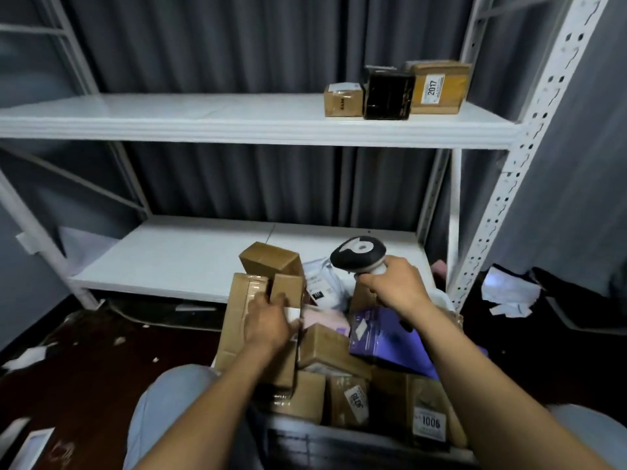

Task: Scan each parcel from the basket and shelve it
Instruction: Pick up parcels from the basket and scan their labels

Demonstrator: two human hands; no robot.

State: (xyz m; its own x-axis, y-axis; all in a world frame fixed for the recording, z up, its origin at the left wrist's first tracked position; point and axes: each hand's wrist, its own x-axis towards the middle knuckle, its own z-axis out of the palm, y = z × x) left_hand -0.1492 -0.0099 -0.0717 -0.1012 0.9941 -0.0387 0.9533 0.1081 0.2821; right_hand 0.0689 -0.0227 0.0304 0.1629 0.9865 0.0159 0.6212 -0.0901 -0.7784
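Parcels [334, 347] heaped in the basket [339, 435] at the person's knees, mostly brown cartons, with a purple box [383, 334] and a white poly bag [322, 283] among them; one carton near the front bears a label reading 1006 [430, 423]. Left hand [269, 322] reaches into the far left of the heap, thumb and fingers curled round the lower end of a small brown carton [287, 287] that stands upright against a larger taped carton [242, 310]. Right hand [395, 283] is wrapped tight round the handle of the scanner [359, 254], held above the far side of the basket, head pointing left toward the small carton. Upper shelf [203, 120] carries three parcels at its right end, touching in a row: a low brown box [342, 100], a black box [388, 93], a brown box marked 2017 [439, 88]. Lower shelf [169, 259] sits just behind the basket. Paper scraps [509, 296] lie on the dark floor to the right.
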